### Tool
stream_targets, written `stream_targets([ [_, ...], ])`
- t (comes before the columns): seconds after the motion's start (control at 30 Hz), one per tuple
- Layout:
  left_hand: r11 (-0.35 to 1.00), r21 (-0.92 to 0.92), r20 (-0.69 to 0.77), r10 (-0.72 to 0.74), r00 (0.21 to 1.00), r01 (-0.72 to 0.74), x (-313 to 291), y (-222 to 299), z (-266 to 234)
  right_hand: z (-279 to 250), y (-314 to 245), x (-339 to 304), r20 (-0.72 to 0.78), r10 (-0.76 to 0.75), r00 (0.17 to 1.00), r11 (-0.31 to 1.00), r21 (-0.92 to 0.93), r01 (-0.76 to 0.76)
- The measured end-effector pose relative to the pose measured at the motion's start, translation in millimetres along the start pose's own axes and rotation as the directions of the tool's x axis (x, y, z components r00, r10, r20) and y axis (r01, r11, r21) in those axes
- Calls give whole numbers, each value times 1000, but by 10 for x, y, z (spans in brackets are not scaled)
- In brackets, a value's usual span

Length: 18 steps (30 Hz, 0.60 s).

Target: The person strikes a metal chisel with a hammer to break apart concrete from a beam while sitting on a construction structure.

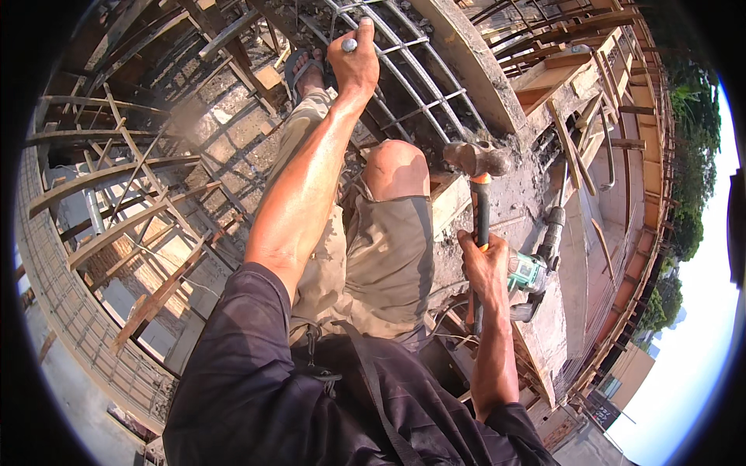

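My left hand (356,70) is closed in a fist around a chisel-like steel rod (349,45). Only its round, shiny end shows above the fingers; the lower part is hidden. That fist is beside a cage of steel reinforcing bars (420,68). Lower right, my right hand (487,264) grips the black and orange handle of a hammer (481,198). The worn, dusty hammer head (479,159) points away from me, over rough grey concrete. Just right of this hand lies a green power drill-like tool (527,272) with a dark metal front.
A concrete wall edge (474,66) runs along the bar cage. Wooden boards and props (155,167) crowd the lower level at left. Timber formwork (571,78) and a bent bar (608,155) are at right. My sandalled foot (305,68) stands near the cage.
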<state>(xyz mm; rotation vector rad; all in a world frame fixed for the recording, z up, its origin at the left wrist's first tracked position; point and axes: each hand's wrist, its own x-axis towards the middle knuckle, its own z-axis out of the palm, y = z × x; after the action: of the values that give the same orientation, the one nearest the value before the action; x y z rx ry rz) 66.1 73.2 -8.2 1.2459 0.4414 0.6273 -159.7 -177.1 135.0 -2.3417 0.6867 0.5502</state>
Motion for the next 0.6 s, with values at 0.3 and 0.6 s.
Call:
stream_targets([
  [0.3,995,100,228,7,974,-31,-61,-307,132,103,812,-131,35,157,987,980,122,-160],
  [0.6,959,-266,137,-60,989,95,3,-6,198,293,1265,-255,67,147,987,980,123,-155],
])
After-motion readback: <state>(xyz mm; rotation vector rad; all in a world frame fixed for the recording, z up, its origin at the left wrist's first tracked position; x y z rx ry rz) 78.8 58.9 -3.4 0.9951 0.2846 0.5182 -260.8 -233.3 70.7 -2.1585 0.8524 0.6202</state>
